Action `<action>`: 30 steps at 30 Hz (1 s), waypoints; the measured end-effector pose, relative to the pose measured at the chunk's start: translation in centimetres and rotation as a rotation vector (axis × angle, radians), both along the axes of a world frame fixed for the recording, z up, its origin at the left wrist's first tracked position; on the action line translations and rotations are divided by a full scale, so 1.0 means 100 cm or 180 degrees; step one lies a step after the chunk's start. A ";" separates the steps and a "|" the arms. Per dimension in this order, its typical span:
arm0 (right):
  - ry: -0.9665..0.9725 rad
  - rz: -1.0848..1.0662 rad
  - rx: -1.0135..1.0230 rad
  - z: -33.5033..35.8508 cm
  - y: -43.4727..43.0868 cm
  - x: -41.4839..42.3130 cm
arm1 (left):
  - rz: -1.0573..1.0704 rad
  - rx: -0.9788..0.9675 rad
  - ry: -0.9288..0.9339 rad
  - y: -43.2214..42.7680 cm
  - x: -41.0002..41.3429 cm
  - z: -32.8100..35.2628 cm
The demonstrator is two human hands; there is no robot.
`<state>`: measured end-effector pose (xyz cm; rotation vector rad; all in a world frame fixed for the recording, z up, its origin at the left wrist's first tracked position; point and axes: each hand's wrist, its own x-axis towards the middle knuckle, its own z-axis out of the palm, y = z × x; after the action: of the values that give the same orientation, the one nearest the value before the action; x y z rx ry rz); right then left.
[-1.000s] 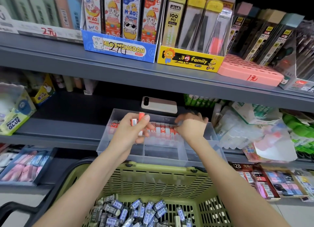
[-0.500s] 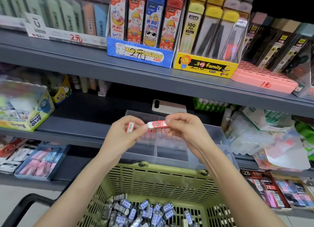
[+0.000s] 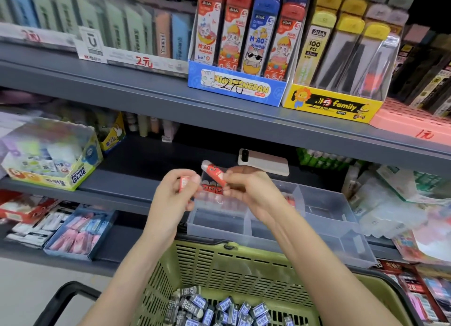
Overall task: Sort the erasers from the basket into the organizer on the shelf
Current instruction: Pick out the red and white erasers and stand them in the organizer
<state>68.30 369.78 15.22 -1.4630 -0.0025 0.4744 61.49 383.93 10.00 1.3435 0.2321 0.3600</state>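
Currently both hands are above the organizer (image 3: 327,211), one item each. Right hand (image 3: 246,191) pinches an eraser (image 3: 213,173) by its lower end: oblong, glossy red sleeve, pale rounded tip tilted up-left. Left hand (image 3: 170,199) has its fingers curled, thumb and forefinger nipping a second eraser (image 3: 183,183), red-sleeved and blurred. Organizer is clear rigid plastic with rectangular compartments, sitting on the grey shelf (image 3: 127,186). A row (image 3: 211,188) of three red erasers shows in its back-left compartment; any others are hidden by the hands. Basket (image 3: 244,264) below is green slotted plastic and holds a pile (image 3: 219,308) of dark-wrapped blocks, too many to count. One phone (image 3: 263,162) lies flat behind the organizer.
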 end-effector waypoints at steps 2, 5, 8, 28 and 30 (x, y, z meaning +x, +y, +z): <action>-0.0125 0.0499 -0.0050 -0.003 0.005 -0.009 | -0.0068 0.0129 -0.0120 -0.004 0.000 0.000; -0.0638 0.0908 -0.0435 -0.004 0.007 -0.016 | -0.0245 0.0044 -0.0150 -0.003 -0.001 0.003; -0.0982 0.0962 -0.0725 -0.001 0.004 -0.013 | -0.0320 0.0026 -0.0102 0.000 -0.004 0.002; -0.2278 0.0328 -0.4090 -0.039 -0.005 0.042 | -0.0137 0.1776 0.0723 0.010 -0.005 -0.020; -0.2439 0.0430 -0.4226 -0.043 -0.006 0.042 | -0.0147 0.1762 0.0693 0.009 -0.005 -0.021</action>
<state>72.50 369.17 10.92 -2.8896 -0.4753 -0.0898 61.01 384.85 7.87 1.9347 0.2945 0.2450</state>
